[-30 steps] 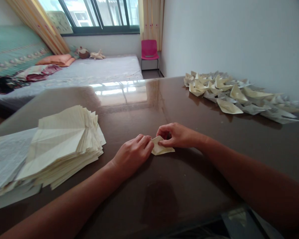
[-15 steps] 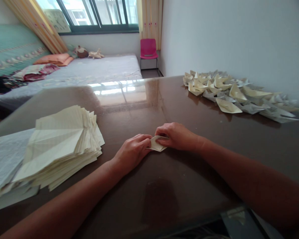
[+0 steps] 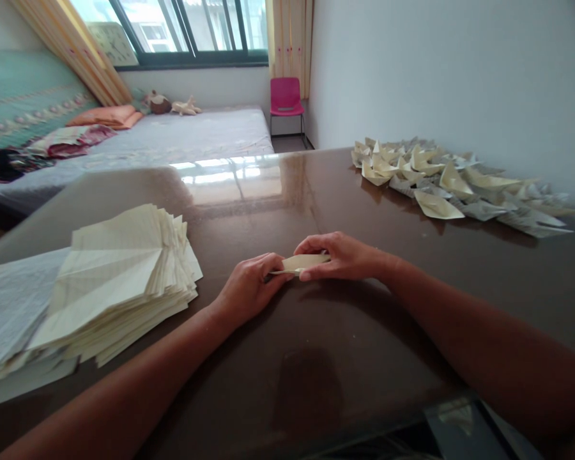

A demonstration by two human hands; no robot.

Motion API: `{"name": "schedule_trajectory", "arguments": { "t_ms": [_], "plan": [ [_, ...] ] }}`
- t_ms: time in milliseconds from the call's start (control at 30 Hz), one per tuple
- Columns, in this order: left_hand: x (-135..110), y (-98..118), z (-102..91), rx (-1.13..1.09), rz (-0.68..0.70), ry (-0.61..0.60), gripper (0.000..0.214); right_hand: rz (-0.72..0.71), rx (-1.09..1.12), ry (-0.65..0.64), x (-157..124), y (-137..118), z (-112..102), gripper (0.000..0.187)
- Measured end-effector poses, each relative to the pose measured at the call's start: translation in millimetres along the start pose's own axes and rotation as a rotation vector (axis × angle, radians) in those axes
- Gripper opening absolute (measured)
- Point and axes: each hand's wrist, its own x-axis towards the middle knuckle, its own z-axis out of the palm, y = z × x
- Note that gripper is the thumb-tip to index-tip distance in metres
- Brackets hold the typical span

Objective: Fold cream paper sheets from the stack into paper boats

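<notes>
A small folded piece of cream paper [image 3: 303, 262] is held just above the glossy brown table [image 3: 326, 358] between both my hands. My left hand [image 3: 247, 287] pinches its left end with closed fingers. My right hand [image 3: 342, 256] grips its right end, thumb below and fingers over the top. The paper now looks long and flat, pulled out sideways.
A thick stack of folded cream sheets [image 3: 119, 275] lies at the left over a pale printed sheet [image 3: 9, 300]. Many finished paper boats [image 3: 441, 179] crowd the table's far right by the wall. Beyond the table are a bed [image 3: 182, 137] and a pink chair [image 3: 286, 97].
The folded paper went from a small upright wedge on the table to a long flat shape stretched between my hands, which rose slightly and drew apart.
</notes>
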Motion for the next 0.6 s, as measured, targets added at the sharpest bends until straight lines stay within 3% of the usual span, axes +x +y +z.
{"name": "schedule_trajectory", "arguments": {
  "t_ms": [67,133,367,600],
  "plan": [
    [0.0,0.3,0.3,-0.002,-0.035,0.019,0.023,0.027,-0.011,0.023,0.1,0.0,1.5,0.044],
    [-0.2,0.9,0.7,-0.008,-0.067,0.043,0.024,0.071,-0.008,0.055,1.0,0.9,4.5,0.035],
    [0.3,1.8,1.4,-0.089,-0.101,0.062,0.021,0.188,0.309,0.057,3.6,6.9,9.8,0.023],
    [0.8,5.0,1.2,-0.097,-0.114,0.085,0.02,0.201,0.426,0.117,7.2,4.8,12.8,0.018]
  ]
}}
